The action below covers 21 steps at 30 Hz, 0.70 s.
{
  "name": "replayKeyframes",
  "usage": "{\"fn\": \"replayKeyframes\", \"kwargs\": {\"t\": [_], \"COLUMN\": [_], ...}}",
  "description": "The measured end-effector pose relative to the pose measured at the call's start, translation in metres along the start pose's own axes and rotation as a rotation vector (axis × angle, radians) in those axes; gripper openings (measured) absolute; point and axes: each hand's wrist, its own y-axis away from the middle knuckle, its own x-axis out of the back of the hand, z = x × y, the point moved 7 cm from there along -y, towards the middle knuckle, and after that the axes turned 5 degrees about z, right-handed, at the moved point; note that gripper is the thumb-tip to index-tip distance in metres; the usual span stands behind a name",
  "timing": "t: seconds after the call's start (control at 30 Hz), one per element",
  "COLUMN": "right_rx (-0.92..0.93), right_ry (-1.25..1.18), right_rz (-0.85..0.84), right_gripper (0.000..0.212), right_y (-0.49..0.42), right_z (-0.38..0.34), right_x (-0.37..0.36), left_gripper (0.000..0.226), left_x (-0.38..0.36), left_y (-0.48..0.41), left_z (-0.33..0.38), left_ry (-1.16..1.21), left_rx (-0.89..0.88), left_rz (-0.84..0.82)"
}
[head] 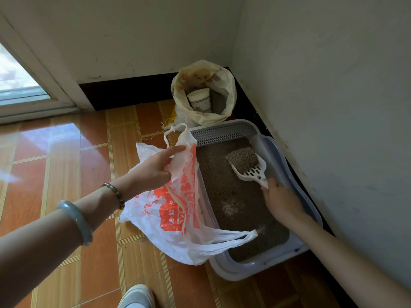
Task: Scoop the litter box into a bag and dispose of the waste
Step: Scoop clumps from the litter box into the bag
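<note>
On orange tiles by white walls, left hand pinches bag, right hand grips scoop.

Your litter box lay along right wall, near corner. Sack stood just behind its far end, cup inside, perhaps second item beside cup. Grille spanned box's far end. Your bag hung left of box, draped over left rim, top pinched in your left hand. Your scoop, in right hand, sat above litter, far right. Shoe stood nearest you.
</note>
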Motion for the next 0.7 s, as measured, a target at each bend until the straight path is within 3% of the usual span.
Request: {"fn": "replayKeyframes", "kwargs": {"t": [0.7], "right_rx": [0.134], "right_ry": [-0.005], "right_rz": [0.173], "right_gripper": [0.025], "right_y": [0.036], "right_z": [-0.005], "right_x": [0.034], "left_gripper": [0.079], "left_x": [-0.006], "left_y": [-0.006], "left_z": [-0.002], "left_ry": [-0.097], "left_rx": [-0.029], "left_rz": [0.01]}}
